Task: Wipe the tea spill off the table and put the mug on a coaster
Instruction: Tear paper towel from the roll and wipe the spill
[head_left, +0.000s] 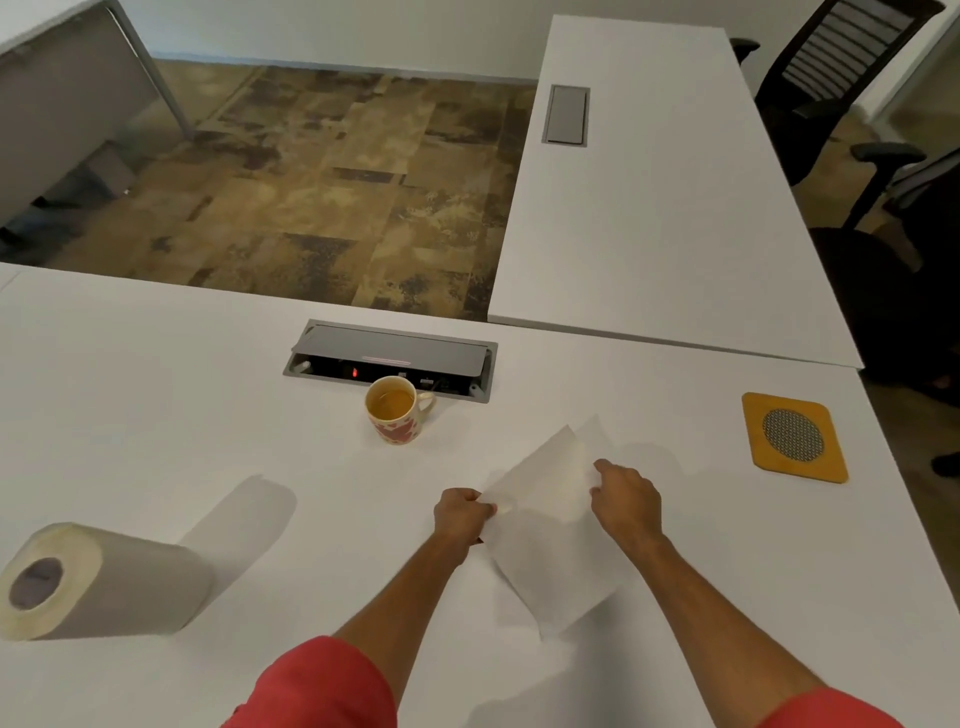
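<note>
A white paper towel sheet (545, 519) is held up just above the white worktop (156, 415), partly folded over, its lower corner hanging toward the near edge. The left hand (462, 517) pinches the sheet's left edge with curled fingers, and the right hand (626, 499) grips its right side, fingers curled over the paper. Both forearms reach in from red sleeves (317, 686). Beyond the hands stands the mug (397, 409), cream with red patterning and holding amber tea, upright with its handle pointing right, just in front of an open cable box (389, 358) set into the worktop. No spill can be made out on the white surface. The coaster (794, 437), yellow with a round mesh centre, lies well apart to the right near the worktop's edge. A paper towel roll (98, 582) lies on its side at the near left.
</note>
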